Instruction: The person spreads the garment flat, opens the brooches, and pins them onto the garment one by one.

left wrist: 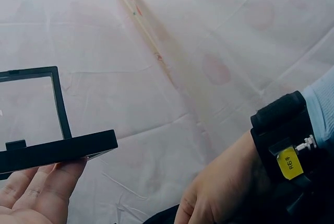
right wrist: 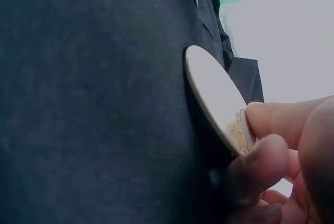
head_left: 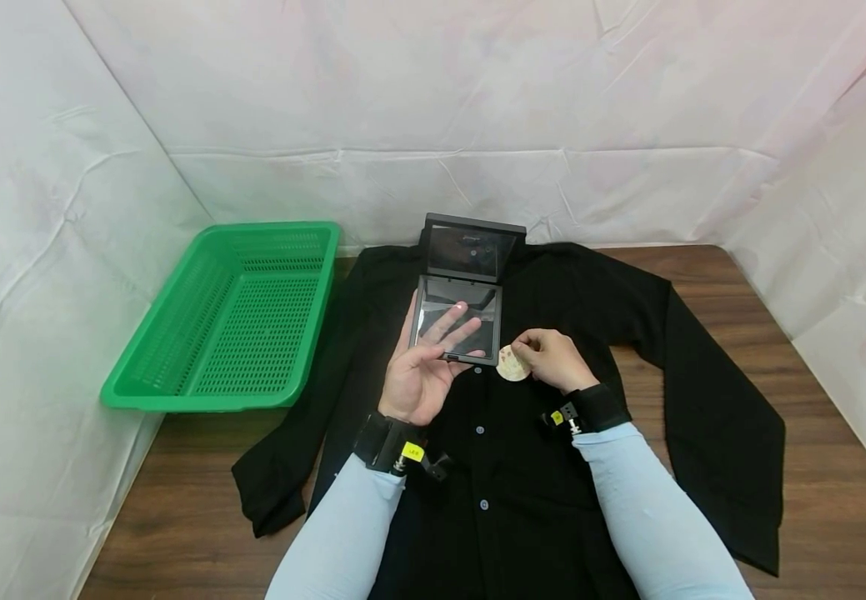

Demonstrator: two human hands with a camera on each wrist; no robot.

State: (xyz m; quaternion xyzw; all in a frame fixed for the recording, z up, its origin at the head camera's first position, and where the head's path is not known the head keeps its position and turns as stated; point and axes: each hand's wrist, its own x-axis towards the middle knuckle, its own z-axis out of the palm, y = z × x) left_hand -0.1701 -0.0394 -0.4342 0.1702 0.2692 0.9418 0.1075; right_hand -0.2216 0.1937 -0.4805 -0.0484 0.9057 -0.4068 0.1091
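Observation:
A black hinged display frame (head_left: 498, 321) with clear panes stands unfolded over the shirt, its lid (head_left: 472, 247) tilted back. My left hand (head_left: 421, 379) holds its lower half from beneath, and several fingers show through the clear pane. In the left wrist view the frame's dark edge (left wrist: 57, 148) rests on my fingertips. To the right of the frame, my right hand (head_left: 555, 358) pinches a round, flat, pale disc (head_left: 509, 367) by its edge between thumb and finger. In the right wrist view the disc (right wrist: 214, 91) is tilted, its patterned rim partly covered by the fingers.
Under both hands a black button-up shirt (head_left: 530, 467) lies spread on the brown wooden table (head_left: 200, 483), sleeves out to either side. A green plastic basket (head_left: 211, 400) stands at the left. White cloth (head_left: 433, 100) hangs behind and along both sides.

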